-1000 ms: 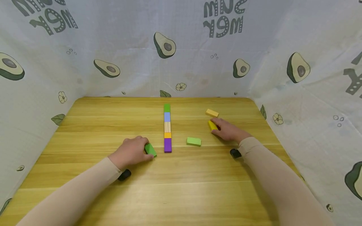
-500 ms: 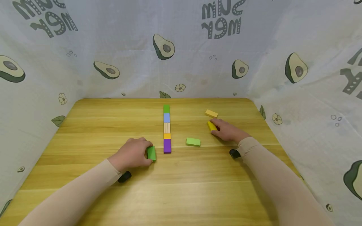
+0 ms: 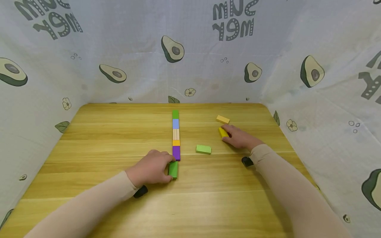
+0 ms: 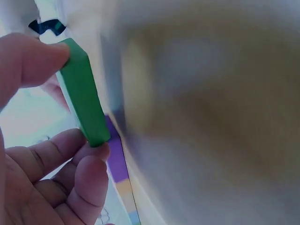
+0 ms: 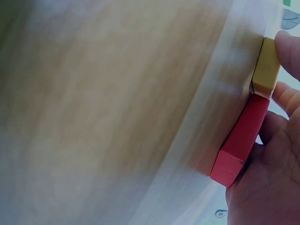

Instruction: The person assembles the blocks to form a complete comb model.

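Observation:
In the head view my left hand (image 3: 153, 168) pinches a green block (image 3: 173, 170) by its two ends, thumb on the near end and fingertips on the far end. The block lies just in front of a purple block (image 3: 176, 153), slightly left of its line; whether they touch I cannot tell. That purple block ends a straight row of yellow-orange, pale wood, blue (image 3: 176, 124) and dark green blocks. Over on the right, my right hand (image 3: 239, 137) holds a yellow block (image 3: 223, 132) between thumb and finger. A red block (image 5: 239, 140) sits beneath its palm, seen only in the right wrist view.
A light green block (image 3: 203, 149) lies between the row and my right hand. Beyond that hand is an orange-yellow block (image 3: 223, 119). The wooden table (image 3: 190, 205) meets a white avocado-print cloth (image 3: 208, 72) at the back and sides.
My left hand has moved right and slightly nearer with the green block, turning it from slanted to nearly in line with the row. The right hand has stayed in place.

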Tool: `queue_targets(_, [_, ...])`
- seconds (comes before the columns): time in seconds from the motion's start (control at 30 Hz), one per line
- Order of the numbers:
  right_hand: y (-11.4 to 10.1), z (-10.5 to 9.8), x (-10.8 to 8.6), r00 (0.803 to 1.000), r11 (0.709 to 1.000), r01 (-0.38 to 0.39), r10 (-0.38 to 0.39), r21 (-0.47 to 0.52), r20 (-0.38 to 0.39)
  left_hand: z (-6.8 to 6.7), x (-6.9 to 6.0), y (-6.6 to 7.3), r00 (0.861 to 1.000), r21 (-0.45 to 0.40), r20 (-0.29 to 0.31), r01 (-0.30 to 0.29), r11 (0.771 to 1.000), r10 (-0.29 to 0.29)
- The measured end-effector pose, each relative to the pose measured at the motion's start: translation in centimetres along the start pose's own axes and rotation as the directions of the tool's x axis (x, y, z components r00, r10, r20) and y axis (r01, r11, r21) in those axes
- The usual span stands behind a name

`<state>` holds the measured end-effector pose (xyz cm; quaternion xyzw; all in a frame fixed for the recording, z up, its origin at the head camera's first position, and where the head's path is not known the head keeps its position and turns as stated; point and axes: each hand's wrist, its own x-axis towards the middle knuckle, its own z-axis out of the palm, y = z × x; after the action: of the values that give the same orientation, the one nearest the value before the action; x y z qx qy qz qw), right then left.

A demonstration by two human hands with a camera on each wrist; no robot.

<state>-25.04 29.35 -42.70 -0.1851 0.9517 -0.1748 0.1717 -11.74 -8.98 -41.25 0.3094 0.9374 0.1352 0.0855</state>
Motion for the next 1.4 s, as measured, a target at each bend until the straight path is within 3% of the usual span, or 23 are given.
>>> queue_targets(0.43, [0.1, 0.1, -0.1, 1.000, 1.000, -0.006, 0.006, -0.009, -0.006, 0.9, 0.4, 0.6, 1.000, 0.059, -0.008, -0.013, 0.998, 0.014])
queue_targets(1.03, [0.4, 0.2, 0.2, 1.000, 1.000, -0.028, 0.028, -0.009, 0.006, 1.0, 0.5, 0.1, 0.999, 0.000, -0.035, 0.040, 0.999, -0.040])
queue_targets(1.4, [0.1, 0.0, 0.0, 1.000, 0.999, -0.026, 0.026, -0.021, 0.007, 1.3, 0.7, -0.3, 0.998, -0.011, -0.049, 0.043, 0.999, -0.043])
